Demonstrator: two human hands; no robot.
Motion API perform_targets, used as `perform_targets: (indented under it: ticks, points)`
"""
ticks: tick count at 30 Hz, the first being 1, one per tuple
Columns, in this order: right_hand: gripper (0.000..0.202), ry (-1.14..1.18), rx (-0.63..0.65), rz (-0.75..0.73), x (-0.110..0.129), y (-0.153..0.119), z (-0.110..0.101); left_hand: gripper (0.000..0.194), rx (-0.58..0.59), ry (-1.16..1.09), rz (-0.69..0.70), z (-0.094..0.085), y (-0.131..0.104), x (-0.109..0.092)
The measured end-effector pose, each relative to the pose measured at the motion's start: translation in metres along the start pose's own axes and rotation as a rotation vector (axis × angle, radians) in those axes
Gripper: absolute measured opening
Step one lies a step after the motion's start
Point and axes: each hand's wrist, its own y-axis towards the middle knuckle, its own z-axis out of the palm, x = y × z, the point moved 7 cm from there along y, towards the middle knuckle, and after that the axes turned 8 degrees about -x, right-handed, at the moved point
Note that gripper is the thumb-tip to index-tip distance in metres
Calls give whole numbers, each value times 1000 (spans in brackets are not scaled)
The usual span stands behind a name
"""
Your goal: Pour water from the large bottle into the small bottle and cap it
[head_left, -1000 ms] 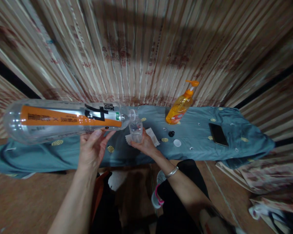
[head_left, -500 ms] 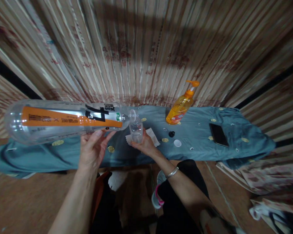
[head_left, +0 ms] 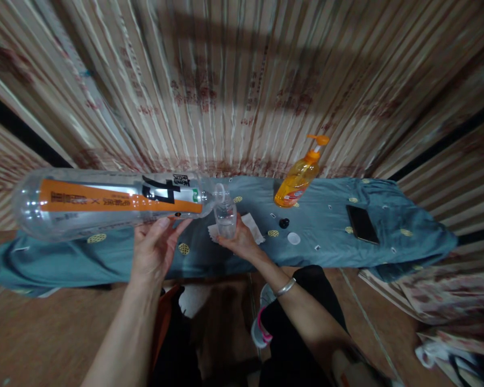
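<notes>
A big clear plastic bottle [head_left: 116, 201] with an orange and silver label lies almost level in the air, its neck pointing right. My left hand [head_left: 155, 244] grips it from below, near the shoulder end. The bottle's open mouth rests at or just over the rim of a small clear bottle or cup [head_left: 226, 221], which has clear liquid inside. My right hand [head_left: 240, 239] wraps round this small container and keeps it upright. Beneath it, a white paper napkin [head_left: 252, 226] lies on the cloth. Whether liquid is flowing between the two is hard to see.
A teal cloth [head_left: 326, 247] covers the narrow table. On it stand an orange pump bottle [head_left: 294, 185], a small black cap [head_left: 284, 222], a white round lid [head_left: 293, 238] and a dark phone [head_left: 362, 224]. A pleated curtain [head_left: 234, 80] hangs right behind.
Both hands hold nearly the same pose. The big bottle's base end has dropped very slightly, and the whole view has shifted a little.
</notes>
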Motion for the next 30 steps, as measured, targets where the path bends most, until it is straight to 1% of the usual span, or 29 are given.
perform_targets:
  ticks: [5, 9, 13, 19, 24, 30]
  points:
    - [88, 18, 8, 8, 1, -1, 0, 48, 16, 13, 15, -1, 1, 0]
    - [90, 16, 8, 18, 0, 0, 0, 50, 15, 8, 16, -2, 1, 1]
    - [88, 8, 1, 35, 0, 0, -1, 50, 23, 15, 28, 0, 0, 0]
    - [84, 21, -2, 32, 5, 0, -2, 48, 5, 4, 27, -1, -1, 1]
    - [86, -2, 11, 42, 3, 0, -1, 46, 26, 18, 27, -3, 0, 2]
    - [91, -22, 15, 53, -1, 0, 0, 47, 5, 3, 19, -3, 0, 2]
